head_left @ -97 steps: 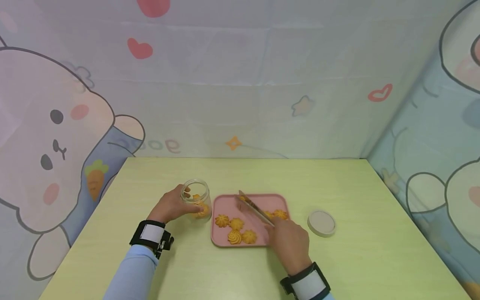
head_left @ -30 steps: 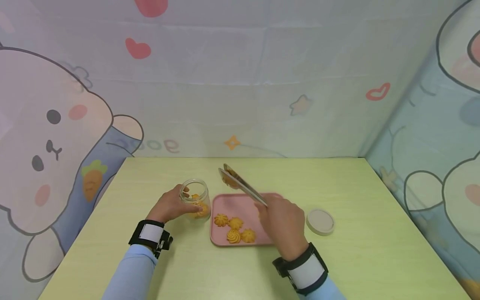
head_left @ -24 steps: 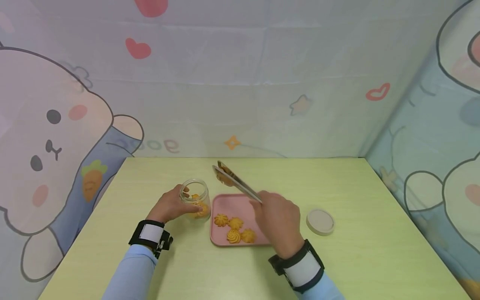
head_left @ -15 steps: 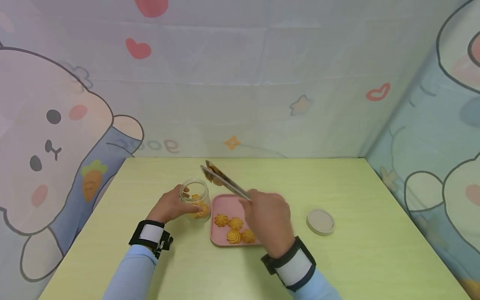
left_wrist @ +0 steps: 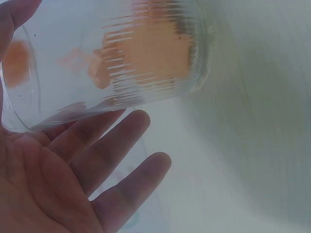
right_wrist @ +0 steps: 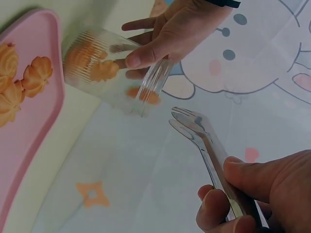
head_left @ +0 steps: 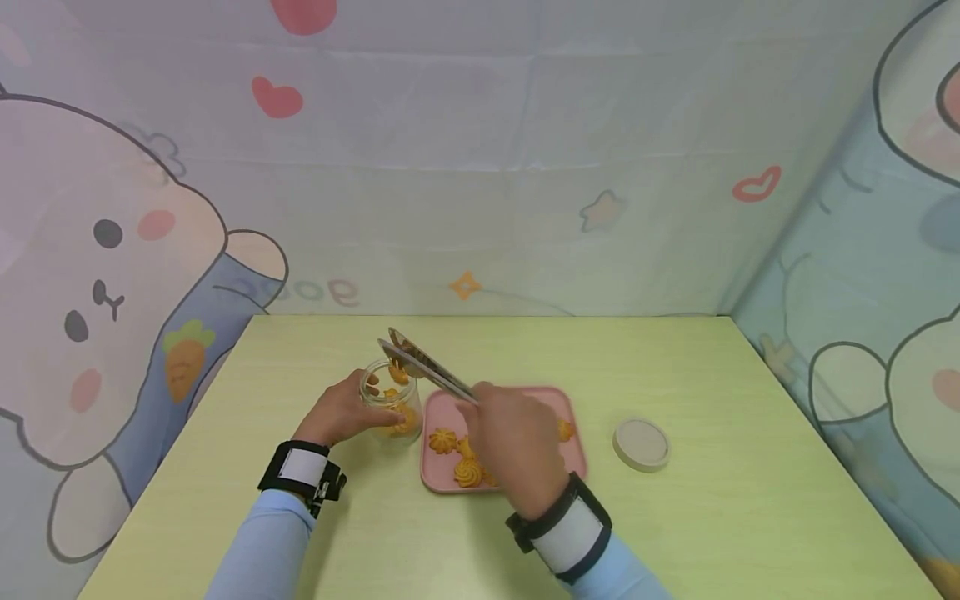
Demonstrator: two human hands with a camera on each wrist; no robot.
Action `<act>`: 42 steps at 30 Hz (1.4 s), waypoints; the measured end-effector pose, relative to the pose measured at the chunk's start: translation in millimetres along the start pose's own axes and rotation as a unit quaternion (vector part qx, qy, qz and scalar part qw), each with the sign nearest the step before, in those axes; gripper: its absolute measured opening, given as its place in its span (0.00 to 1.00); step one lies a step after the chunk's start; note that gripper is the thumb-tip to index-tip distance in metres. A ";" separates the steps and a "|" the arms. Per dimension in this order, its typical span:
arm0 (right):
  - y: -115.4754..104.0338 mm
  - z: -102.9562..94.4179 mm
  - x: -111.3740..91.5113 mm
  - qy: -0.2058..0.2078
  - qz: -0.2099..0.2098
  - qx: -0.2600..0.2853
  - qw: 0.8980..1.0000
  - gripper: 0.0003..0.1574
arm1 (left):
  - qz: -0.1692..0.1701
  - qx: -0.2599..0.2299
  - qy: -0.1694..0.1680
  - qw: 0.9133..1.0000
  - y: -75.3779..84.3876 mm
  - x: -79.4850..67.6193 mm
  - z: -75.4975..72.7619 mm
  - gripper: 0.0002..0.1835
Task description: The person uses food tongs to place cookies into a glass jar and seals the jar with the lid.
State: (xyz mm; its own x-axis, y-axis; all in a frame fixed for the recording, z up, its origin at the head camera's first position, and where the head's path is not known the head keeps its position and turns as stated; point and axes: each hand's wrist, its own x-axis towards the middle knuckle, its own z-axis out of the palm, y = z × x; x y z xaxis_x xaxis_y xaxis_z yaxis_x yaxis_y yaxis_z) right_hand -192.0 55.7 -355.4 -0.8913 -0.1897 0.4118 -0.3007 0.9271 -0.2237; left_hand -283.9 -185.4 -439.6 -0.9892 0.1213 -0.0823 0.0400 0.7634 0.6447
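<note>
My left hand grips an upright glass jar between thumb and fingers, and several swirled cookies show low inside it. In my right hand are metal tongs, whose tips hover over the jar's mouth. One cookie is just within the mouth, below the tips. The right wrist view shows the tong tips slightly apart with nothing between them, and that loose cookie inside the neck. Through the glass in the left wrist view the cookie looks blurred.
Right of the jar lies a pink tray with several cookies, partly hidden by my right hand. A round pale lid rests on the table farther right. Behind the table hangs a printed cloth backdrop.
My right hand has lifted a cookie from the tray with the tongs and carried it left to the jar. The cookie has left the tongs, dropping into the jar's mouth. The left hand stays put.
</note>
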 end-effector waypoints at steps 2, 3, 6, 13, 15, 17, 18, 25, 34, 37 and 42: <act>-0.4 0.8 -0.1 0.001 -0.002 -0.001 1.000 0.19 | 0.003 0.000 0.000 1.000 -0.1 0.0 0.1 0.51; -0.4 1.1 -0.1 0.001 -0.001 -0.001 1.000 0.19 | 0.005 0.000 0.000 1.000 -0.2 -0.1 0.2 0.51; 0.2 2.2 -0.4 -0.001 0.000 -0.003 1.000 0.19 | 0.010 0.000 0.001 1.000 -0.4 -0.4 0.0 0.50; 4.4 2.9 -1.3 0.011 0.001 -0.002 1.000 0.20 | 0.014 0.001 0.003 1.000 0.3 -1.5 -1.0 0.49; 6.5 3.4 -2.0 0.019 0.000 0.000 1.000 0.20 | 0.015 0.002 0.003 1.000 0.5 -1.7 -0.9 0.48; 9.0 4.4 -2.5 0.024 -0.001 0.001 1.000 0.20 | 0.015 0.002 0.002 1.000 0.6 -1.9 -0.9 0.48; 10.8 5.3 -2.8 0.028 -0.002 -0.004 1.000 0.20 | 0.015 0.002 0.002 1.000 0.6 -1.9 -0.9 0.48; 23.6 5.6 -4.5 0.052 -0.011 -0.035 0.998 0.23 | 0.015 0.003 0.003 1.000 -0.1 -1.6 -0.4 0.47; 32.9 2.8 -5.9 0.026 0.037 -0.014 0.999 0.22 | 0.019 0.001 0.004 1.000 0.4 -3.2 -0.9 0.45; 35.8 2.3 -6.7 0.017 0.050 -0.005 0.999 0.22 | 0.019 0.000 0.003 1.000 1.1 -3.6 -1.1 0.44; 40.7 2.4 -8.3 0.006 0.066 0.007 0.998 0.20 | 0.021 0.001 0.003 1.000 1.9 -4.0 -1.8 0.44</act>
State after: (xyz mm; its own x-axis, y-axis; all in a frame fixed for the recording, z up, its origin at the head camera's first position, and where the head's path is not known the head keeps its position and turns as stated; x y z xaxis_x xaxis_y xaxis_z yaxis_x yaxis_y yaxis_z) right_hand -197.6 94.2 -370.1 -0.9198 -0.0618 0.3876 -0.1847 0.9395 -0.2885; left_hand -280.2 -185.6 -436.6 -0.9873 0.1501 -0.0512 0.0819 0.7593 0.6456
